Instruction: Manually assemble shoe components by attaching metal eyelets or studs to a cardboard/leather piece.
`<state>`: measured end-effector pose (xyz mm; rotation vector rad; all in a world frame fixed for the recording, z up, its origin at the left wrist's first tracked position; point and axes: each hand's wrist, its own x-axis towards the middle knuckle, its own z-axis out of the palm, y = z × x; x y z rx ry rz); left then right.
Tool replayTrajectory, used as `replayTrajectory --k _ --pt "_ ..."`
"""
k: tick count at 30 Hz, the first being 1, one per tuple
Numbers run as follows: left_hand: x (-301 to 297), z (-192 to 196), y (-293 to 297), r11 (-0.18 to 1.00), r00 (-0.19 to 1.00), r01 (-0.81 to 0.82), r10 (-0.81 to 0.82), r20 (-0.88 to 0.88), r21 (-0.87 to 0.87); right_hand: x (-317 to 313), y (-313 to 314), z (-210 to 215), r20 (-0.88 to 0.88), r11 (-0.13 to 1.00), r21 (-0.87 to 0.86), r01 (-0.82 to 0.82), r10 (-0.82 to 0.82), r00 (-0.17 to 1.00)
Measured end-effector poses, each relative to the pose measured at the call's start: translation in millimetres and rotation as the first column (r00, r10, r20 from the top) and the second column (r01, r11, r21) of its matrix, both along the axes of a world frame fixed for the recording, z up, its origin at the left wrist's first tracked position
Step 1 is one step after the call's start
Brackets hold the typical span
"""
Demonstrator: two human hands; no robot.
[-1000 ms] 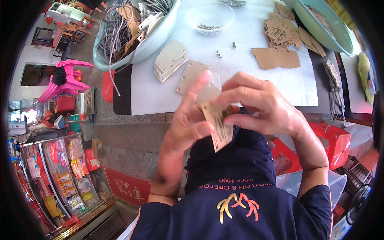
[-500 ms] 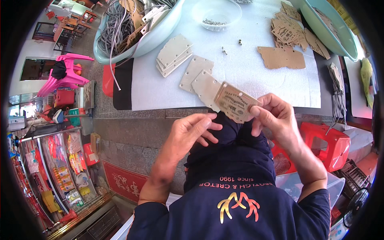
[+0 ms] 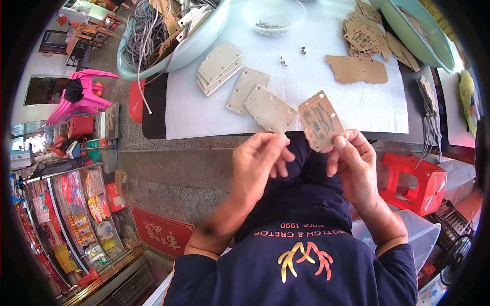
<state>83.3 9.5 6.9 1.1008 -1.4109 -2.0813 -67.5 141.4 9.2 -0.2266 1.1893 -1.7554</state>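
Note:
My right hand point(image 3: 357, 160) pinches a brown printed board point(image 3: 321, 122) with small holes and a notched edge, tilted over the table's near edge. To its left, the thumb and forefinger of my left hand point(image 3: 263, 160) close on the near corner of a pale board point(image 3: 270, 108) with scalloped edges and holes. That board partly overlaps another pale board point(image 3: 245, 92) lying flat. A short stack of similar pale boards point(image 3: 219, 66) sits farther left. Two small metal pieces, one silver point(image 3: 283, 61) and one darker point(image 3: 303, 50), lie beyond them on the white sheet.
A pale blue basin point(image 3: 201, 48) with grey cords and boards stands at the far left. The clear bowl point(image 3: 291, 25) holds small metal parts. Brown boards point(image 3: 365, 35) are piled by a second basin point(image 3: 434, 51). A red stool point(image 3: 418, 188) stands at right.
My left hand has moved up and right, closing its fingers on the pale board's corner. The brown board in my right hand has turned more upright and moved right, off the pale board.

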Motion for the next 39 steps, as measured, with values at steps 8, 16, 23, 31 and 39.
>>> replayTrajectory --k 8,16,23,31,39 --pt "-0.1 10.4 -26.3 0.144 0.961 0.258 0.066 0.269 -0.955 -23.1 3.0 1.4 -0.121 0.993 -0.050 0.106 -0.111 0.986" --pt "8.4 -0.5 -47.8 -0.049 0.954 0.299 0.042 0.298 -0.953 -29.5 -8.5 2.2 -0.114 0.993 -0.094 0.076 -0.086 0.990" --pt "-5.8 9.1 -34.9 0.071 0.880 0.463 0.078 0.468 -0.883 -30.4 -10.9 0.6 -0.108 0.997 -0.067 0.044 -0.051 0.993" --pt "-8.3 5.6 -39.4 0.006 0.905 0.426 -0.023 0.425 -0.905 -30.9 -8.9 1.2 -0.106 0.997 -0.062 0.039 -0.045 0.993" --pt "-20.9 29.5 -43.6 -0.002 0.822 0.568 -0.056 0.567 -0.823 -35.5 -8.5 0.9 -0.071 0.998 -0.054 0.036 -0.039 0.997"
